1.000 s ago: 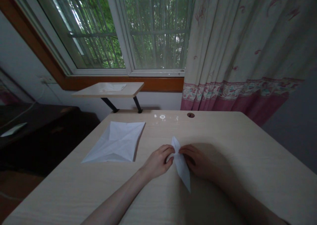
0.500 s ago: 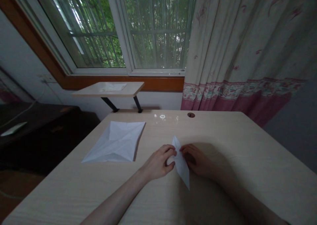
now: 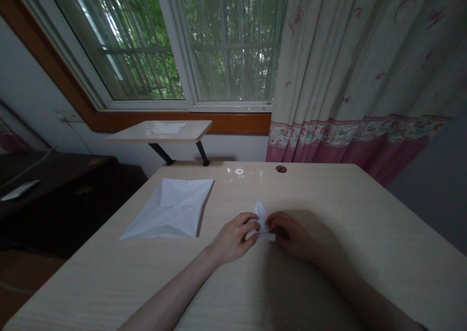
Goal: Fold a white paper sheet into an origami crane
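Observation:
Between my two hands is a small folded piece of white paper [image 3: 261, 213], with a narrow point at its far end. Its near end is bent up and looks like a short flat strip. My left hand [image 3: 235, 236] grips the paper's left side, thumb below and fingers above. On the opposite side, my right hand [image 3: 292, 234] has its fingers closed at the paper's edge, and its thumb is mostly in shadow. Left of my hands lies a larger creased sheet of white paper [image 3: 175, 207], spread out on the desk [image 3: 321, 190].
A small raised shelf [image 3: 131, 132] on black legs stands at the desk's back left, with crumpled white paper [image 3: 168, 128] on it. A round cable hole [image 3: 280, 169] sits near the back edge. Behind are a window and a curtain [image 3: 328, 141]; dark furniture [image 3: 54, 190] stands at the left.
The near pointed end of the folded paper, which stretched toward me, has been bent upward and now appears much shorter. My hands stay in nearly the same place.

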`<state>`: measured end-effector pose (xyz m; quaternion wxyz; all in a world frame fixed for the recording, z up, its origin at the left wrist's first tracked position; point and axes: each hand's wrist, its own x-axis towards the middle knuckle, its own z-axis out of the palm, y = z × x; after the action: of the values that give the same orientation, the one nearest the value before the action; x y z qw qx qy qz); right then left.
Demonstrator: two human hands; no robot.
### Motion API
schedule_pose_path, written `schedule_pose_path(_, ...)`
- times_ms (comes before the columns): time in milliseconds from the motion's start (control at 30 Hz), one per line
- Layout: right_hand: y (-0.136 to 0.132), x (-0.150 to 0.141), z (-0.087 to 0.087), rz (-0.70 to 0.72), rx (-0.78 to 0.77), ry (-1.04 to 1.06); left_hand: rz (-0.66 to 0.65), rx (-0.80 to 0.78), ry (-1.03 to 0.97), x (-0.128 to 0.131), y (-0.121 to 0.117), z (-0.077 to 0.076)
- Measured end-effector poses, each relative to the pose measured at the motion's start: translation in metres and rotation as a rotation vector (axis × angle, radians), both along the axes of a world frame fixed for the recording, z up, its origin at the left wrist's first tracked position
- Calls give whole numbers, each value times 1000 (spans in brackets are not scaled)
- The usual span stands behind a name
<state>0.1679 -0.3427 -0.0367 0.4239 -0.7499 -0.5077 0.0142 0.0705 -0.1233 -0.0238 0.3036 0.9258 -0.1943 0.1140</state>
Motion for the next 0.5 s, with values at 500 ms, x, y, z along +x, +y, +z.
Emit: schedule_pose_path(500,4,-6,13,-20,5,-4,90,-210,71,1,-2,1)
